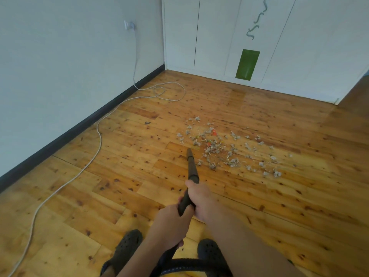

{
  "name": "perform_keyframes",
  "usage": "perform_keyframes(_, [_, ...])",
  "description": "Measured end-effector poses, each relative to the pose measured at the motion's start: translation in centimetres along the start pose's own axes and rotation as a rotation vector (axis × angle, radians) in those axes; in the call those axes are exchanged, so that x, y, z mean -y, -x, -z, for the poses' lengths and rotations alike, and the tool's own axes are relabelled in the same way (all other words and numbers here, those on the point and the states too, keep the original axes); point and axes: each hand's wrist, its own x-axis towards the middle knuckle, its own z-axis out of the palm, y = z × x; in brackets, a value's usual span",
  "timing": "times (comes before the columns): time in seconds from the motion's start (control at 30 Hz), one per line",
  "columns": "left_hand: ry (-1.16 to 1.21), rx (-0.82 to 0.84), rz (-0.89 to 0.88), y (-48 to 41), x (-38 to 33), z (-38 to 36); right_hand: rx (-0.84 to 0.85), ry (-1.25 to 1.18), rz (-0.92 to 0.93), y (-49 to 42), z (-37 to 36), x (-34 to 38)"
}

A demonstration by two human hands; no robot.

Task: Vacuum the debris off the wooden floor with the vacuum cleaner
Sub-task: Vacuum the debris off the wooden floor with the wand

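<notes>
Both hands are on the vacuum wand (192, 168): right hand (200, 198) ahead, left hand (169, 222) behind, fingers clamped round it. Its long axis runs straight away from the fingers, nozzle angled down at the wooden floor (119, 176). The debris (225, 150) lies beyond the fingers, to their right, and looks barely touched: I'd say it's only starting.

Bare floor (139, 176) around debris (229, 148), cord (98, 134) along left wall
</notes>
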Motion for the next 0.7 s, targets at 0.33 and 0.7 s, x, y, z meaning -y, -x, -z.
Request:
perform_keyframes(0.33, [0.051, -0.038, 0.037, -2.8, -0.6, 1.1, 0.062, -0.009, 0.021, -2.4, -1.1, 2.0])
perform_keyframes(0.7, [0.079, -0.03, 0.053, -6.7, -2.0, 1.8, 0.109, -0.077, 0.028, -4.9, -1.3, 4.7])
